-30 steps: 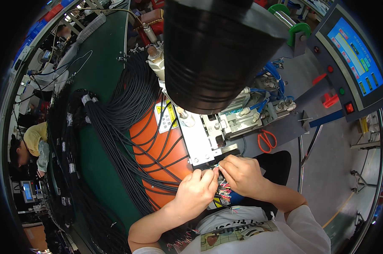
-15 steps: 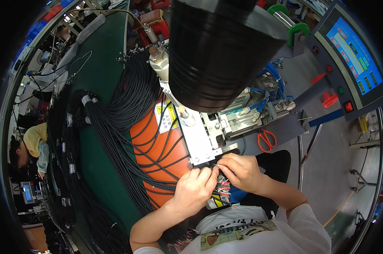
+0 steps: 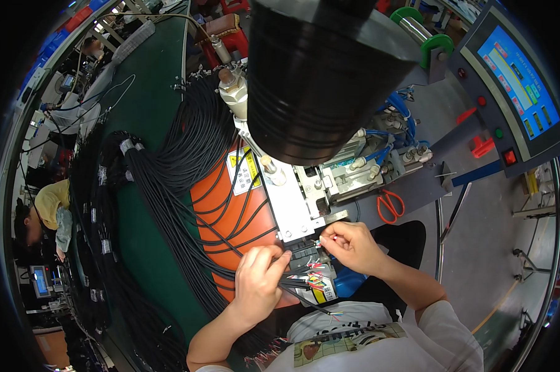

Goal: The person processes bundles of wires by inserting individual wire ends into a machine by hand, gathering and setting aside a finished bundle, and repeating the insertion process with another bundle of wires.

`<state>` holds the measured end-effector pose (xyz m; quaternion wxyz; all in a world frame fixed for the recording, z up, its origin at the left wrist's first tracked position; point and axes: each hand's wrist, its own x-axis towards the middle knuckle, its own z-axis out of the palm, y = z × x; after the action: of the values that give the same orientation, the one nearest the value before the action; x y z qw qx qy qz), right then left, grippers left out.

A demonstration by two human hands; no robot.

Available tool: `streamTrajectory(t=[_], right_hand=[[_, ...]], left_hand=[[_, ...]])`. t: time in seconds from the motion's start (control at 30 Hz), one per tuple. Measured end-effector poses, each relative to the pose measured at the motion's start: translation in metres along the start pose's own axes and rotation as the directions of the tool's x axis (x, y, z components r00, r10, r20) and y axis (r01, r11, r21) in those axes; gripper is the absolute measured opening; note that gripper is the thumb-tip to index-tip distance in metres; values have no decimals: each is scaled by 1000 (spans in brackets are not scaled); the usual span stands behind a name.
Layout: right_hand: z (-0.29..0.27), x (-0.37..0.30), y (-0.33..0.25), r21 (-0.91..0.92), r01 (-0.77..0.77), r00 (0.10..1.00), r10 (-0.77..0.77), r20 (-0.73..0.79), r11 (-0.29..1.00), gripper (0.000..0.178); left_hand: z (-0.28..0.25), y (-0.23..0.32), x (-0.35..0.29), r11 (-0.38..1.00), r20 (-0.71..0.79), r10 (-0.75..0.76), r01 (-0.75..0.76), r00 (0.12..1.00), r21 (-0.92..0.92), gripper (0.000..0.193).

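Note:
My left hand (image 3: 256, 282) is closed with curled fingers over the black cables (image 3: 227, 266), and one cable appears to run into its grip. Its fingertips are beside a black slotted block (image 3: 301, 251) under the machine's pale metal plate (image 3: 292, 214). At the right end of that block, my right hand (image 3: 354, 249) pinches small thin coloured wires; the fingers partly hide them. Between and below the hands, stripped cable ends fan out in red, white and green wires (image 3: 316, 280).
A large black cylinder (image 3: 323, 80) hangs over the machine. Red-handled scissors (image 3: 390, 206) lie to the right, below a control screen (image 3: 518, 80). Bundled black cables (image 3: 150, 167) cover the green table (image 3: 140, 105). An orange surface (image 3: 224, 217) lies under some. Another person (image 3: 51, 208) is far left.
My hands have moved apart: the left has drawn back left and toward me, while the right stays near the plate's end. More of the black block and coloured wire ends now shows.

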<state>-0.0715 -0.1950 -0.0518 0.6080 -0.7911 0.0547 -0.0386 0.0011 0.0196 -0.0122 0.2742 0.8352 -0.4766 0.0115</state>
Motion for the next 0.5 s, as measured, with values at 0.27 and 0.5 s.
streamTrajectory(t=[0.27,0.5], right_hand=[[-7,-11,-28,14,212,966,-212,152,977,35],[2,-11,-15,276,-109,981,59,186,955,22]], left_hand=[[4,2,4,998,12,-50,50,999,38,35],[-2,1,0,944,-86,25,-52,996,-326,36]])
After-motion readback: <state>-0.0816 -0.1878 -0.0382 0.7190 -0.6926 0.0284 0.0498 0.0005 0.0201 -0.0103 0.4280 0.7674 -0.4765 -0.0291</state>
